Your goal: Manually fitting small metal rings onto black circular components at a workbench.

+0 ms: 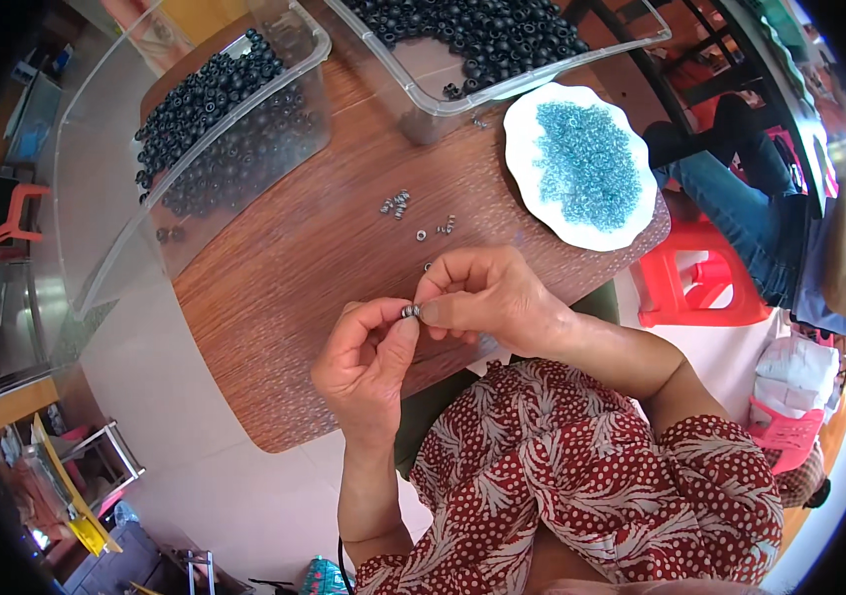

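Note:
Thumb and fingertips of my left hand (pixel 368 362) pinch a small dark, shiny ring-shaped piece (pixel 410 311) just over the near side of the table. My right hand (pixel 487 302) is closed too, its thumb and forefinger meeting the same piece from the right. The fingertips cover much of it, so I cannot tell whether it is one ring or more. Beyond the hands, a small cluster of similar grey rings (pixel 396 204) lies on the wood. A single ring (pixel 421 236) and a few more small rings (pixel 446 226) lie close by.
A clear tub (pixel 319 59) of round black pieces stands at the far left; a second clear tub (pixel 433 104) of them is at the back. Right of it, a white scalloped plate (pixel 520 149) holds small pale-blue rings. Past the brown table (pixel 264 297) stand a red stool (pixel 666 288) and a seated person (pixel 740 213).

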A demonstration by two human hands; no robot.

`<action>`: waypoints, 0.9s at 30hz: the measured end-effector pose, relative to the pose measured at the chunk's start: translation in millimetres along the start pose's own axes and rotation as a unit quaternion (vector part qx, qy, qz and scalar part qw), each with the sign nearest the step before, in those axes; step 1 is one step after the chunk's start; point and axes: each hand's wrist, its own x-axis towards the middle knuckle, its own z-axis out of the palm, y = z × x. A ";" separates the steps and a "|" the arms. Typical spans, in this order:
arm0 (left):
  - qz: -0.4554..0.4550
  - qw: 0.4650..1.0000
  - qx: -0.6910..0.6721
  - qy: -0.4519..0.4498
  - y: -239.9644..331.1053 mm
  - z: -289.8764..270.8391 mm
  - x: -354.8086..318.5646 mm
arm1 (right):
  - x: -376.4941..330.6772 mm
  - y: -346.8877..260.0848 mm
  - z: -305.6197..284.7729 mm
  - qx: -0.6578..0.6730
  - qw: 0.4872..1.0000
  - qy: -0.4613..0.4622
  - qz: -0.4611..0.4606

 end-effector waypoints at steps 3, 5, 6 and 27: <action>0.011 0.999 0.028 -0.009 -2.3 -2.2 0.7 | 0.0 7.3 1.5 -0.038 0.997 0.013 -0.062; -0.006 1.000 0.018 -0.014 -0.9 -1.6 1.4 | 0.8 11.5 -0.2 -0.043 0.993 0.013 -0.105; -0.006 1.000 0.020 -0.016 1.3 0.3 2.1 | 0.9 11.9 -1.2 -0.052 0.993 0.014 -0.106; -0.106 0.990 -0.089 -0.012 3.4 6.7 13.0 | 9.1 22.9 -10.4 -0.347 0.838 0.092 -0.411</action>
